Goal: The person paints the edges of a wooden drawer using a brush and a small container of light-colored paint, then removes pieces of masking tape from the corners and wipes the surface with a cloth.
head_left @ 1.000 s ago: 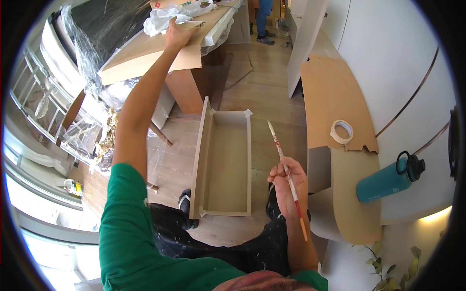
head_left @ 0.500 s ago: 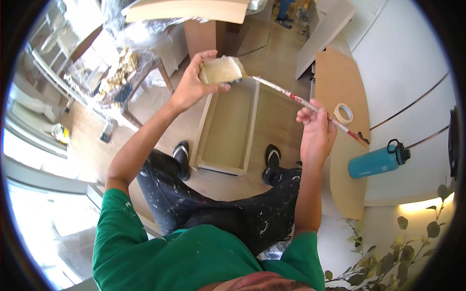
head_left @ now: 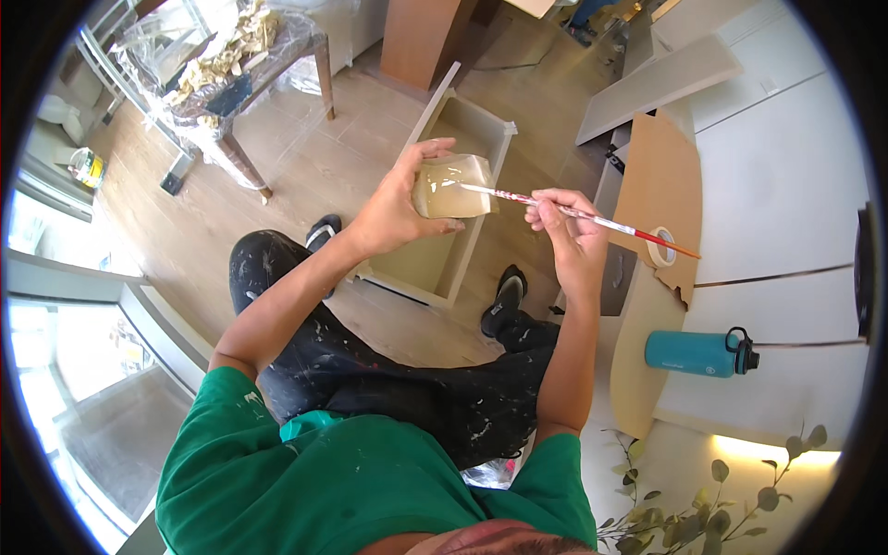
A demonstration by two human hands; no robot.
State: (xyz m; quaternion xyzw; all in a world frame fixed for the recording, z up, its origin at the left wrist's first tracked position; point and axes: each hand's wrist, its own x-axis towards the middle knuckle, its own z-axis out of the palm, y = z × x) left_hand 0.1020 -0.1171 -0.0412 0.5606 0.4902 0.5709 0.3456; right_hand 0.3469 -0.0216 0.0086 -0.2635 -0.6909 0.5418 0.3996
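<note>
My left hand (head_left: 398,203) grips a small squarish container (head_left: 449,205) from its left side, thumb below and fingers above. Pale cream paint coats its inside. Between the thumb and fingers of my right hand (head_left: 575,236) is a thin paintbrush (head_left: 606,223) with a paint-spattered white and red handle. Its bristle end reaches into the container; whether it touches the paint I cannot tell. Below my hands, a pale drawer (head_left: 445,294) lies on the floor between my feet, partly hidden by my left hand and the container.
A cardboard sheet (head_left: 655,176) covers part of the right-hand counter, where a roll of masking tape (head_left: 659,248) and a teal bottle (head_left: 689,353) lie. A plastic-wrapped chair (head_left: 231,153) stands at the left. Leafy branches (head_left: 712,518) fill the lower right.
My left hand has brought the container nearer and to the right. The brush tip has moved from the container's edge to inside it. My view has shifted and the drawer appears turned.
</note>
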